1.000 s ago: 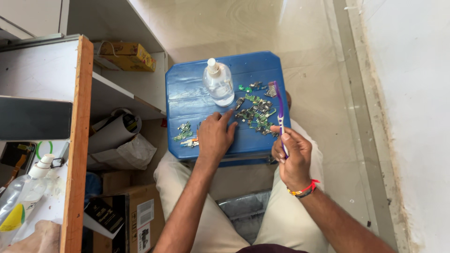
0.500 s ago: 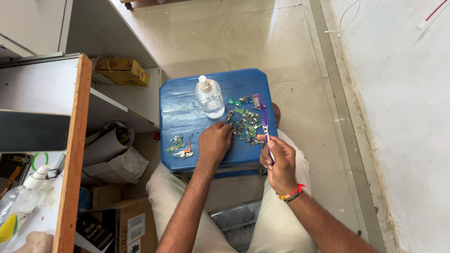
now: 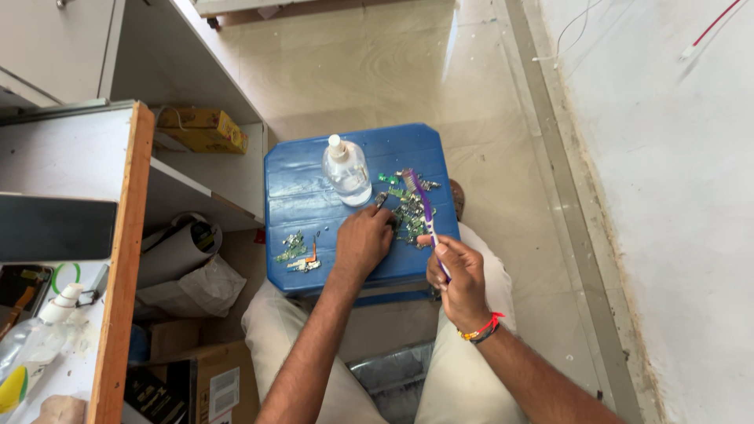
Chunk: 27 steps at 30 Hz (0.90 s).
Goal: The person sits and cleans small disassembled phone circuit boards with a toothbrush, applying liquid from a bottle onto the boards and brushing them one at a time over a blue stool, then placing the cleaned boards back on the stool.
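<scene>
A blue plastic stool (image 3: 306,196) stands in front of my knees. On it lie a pile of small green circuit parts (image 3: 408,212) at the right and a smaller heap of parts (image 3: 297,253) at the left. A clear plastic bottle (image 3: 347,171) with a white nozzle stands upright at the back. My left hand (image 3: 363,240) rests palm down on the stool, its fingertips at the edge of the right pile; whether it pinches a part is hidden. My right hand (image 3: 455,271) grips a purple toothbrush (image 3: 424,206), whose head points away over the pile.
A white shelf unit (image 3: 181,180) with a wooden edge stands at the left, with a yellow box (image 3: 200,129) on it. Below are a rolled sheet (image 3: 177,253), a white bag (image 3: 192,286) and cardboard boxes (image 3: 208,373). A white wall (image 3: 675,204) runs along the right.
The view has shifted so the stool sits lower and more central. My left hand has slid a little toward the right pile. The right hand keeps the toothbrush raised over the parts.
</scene>
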Available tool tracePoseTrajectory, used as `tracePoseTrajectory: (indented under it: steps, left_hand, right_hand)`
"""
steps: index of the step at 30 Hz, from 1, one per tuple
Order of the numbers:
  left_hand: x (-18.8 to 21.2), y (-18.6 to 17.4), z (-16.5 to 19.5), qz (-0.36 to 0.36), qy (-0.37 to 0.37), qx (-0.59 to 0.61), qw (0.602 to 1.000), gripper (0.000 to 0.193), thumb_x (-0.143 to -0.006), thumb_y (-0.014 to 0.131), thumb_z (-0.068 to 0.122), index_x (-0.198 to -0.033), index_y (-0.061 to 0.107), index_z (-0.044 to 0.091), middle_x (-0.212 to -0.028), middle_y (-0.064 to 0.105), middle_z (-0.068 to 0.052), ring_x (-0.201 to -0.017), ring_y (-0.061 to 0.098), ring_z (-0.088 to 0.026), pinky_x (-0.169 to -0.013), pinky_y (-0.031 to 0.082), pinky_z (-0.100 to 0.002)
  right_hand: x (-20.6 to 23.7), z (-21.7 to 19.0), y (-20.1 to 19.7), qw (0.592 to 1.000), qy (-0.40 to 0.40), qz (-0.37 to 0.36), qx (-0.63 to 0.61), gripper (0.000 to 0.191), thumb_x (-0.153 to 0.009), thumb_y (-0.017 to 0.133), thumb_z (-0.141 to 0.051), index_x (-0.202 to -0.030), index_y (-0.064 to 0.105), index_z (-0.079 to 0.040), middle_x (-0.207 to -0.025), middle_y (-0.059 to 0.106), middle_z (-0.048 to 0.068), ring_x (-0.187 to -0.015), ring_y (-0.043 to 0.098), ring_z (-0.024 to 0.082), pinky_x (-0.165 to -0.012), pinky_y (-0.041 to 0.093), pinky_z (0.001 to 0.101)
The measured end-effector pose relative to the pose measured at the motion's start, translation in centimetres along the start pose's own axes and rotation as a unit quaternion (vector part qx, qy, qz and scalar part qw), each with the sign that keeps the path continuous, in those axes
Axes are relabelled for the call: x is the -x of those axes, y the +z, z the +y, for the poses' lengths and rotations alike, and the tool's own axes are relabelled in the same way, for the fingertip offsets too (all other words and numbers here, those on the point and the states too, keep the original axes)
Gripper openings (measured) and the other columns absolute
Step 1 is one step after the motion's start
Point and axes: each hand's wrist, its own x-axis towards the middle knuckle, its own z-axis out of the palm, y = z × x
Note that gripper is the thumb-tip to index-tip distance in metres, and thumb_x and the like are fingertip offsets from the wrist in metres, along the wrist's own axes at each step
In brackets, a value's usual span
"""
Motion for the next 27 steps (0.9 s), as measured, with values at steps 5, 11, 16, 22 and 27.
tracePoseTrajectory:
  steps: [5,11,16,22,27]
  left_hand:
    - [-0.2,-0.8,-0.2,0.009,0.023,0.034,0.999,0.014,-0.077,0.078,0.012,-0.088,0.07,0.01,-0.098,0.066,-0.01,-0.097,0.064,-0.033,-0.08,0.054,-0.047]
    - [5.1,-1.5,-0.9,0.053,-0.072,0.412,0.907,0.013,-0.082,0.077,0.0,-0.09,0.068,0.005,-0.11,0.073,-0.011,-0.101,0.069,-0.023,-0.088,0.057,-0.034]
    - [11.5,-2.4,-3.1,0.109,-0.196,0.671,0.706,0.014,-0.091,0.069,-0.004,-0.084,0.06,0.004,-0.112,0.075,-0.013,-0.097,0.073,-0.02,-0.083,0.06,-0.032]
    - [12.7,-1.9,-5.9,0.136,-0.193,0.754,0.614,0.014,-0.092,0.068,-0.008,-0.091,0.06,0.003,-0.102,0.072,-0.014,-0.095,0.074,-0.022,-0.088,0.066,-0.039]
    - [12.8,-1.0,-5.4,0.079,-0.198,0.778,0.592,0.014,-0.091,0.07,-0.008,-0.094,0.06,0.002,-0.1,0.072,-0.013,-0.096,0.076,-0.025,-0.085,0.066,-0.038]
  right_hand:
    - [-0.2,-0.1,0.0,1.0,0.008,-0.003,-0.005,0.034,-0.103,0.058,-0.021,-0.116,0.069,0.009,-0.06,0.043,-0.003,-0.051,0.036,0.006,-0.048,0.03,0.0243]
    - [0.4,-1.1,0.7,0.994,0.092,-0.037,0.042,0.039,-0.106,0.053,-0.028,-0.124,0.068,0.003,-0.061,0.038,-0.005,-0.053,0.035,0.003,-0.048,0.029,0.0232]
    - [3.9,0.3,3.1,0.949,0.069,-0.132,0.279,0.048,-0.102,0.054,-0.022,-0.149,0.055,-0.013,-0.07,0.05,-0.005,-0.059,0.037,0.004,-0.052,0.035,0.0221]
    - [6.8,1.8,3.9,0.888,-0.017,-0.2,0.414,0.05,-0.102,0.058,-0.015,-0.151,0.054,-0.015,-0.069,0.054,0.0,-0.059,0.039,0.006,-0.055,0.042,0.0249]
    - [6.4,2.4,3.1,0.855,-0.124,-0.185,0.469,0.048,-0.103,0.058,-0.014,-0.15,0.054,-0.014,-0.077,0.056,0.002,-0.06,0.044,0.007,-0.056,0.044,0.0255]
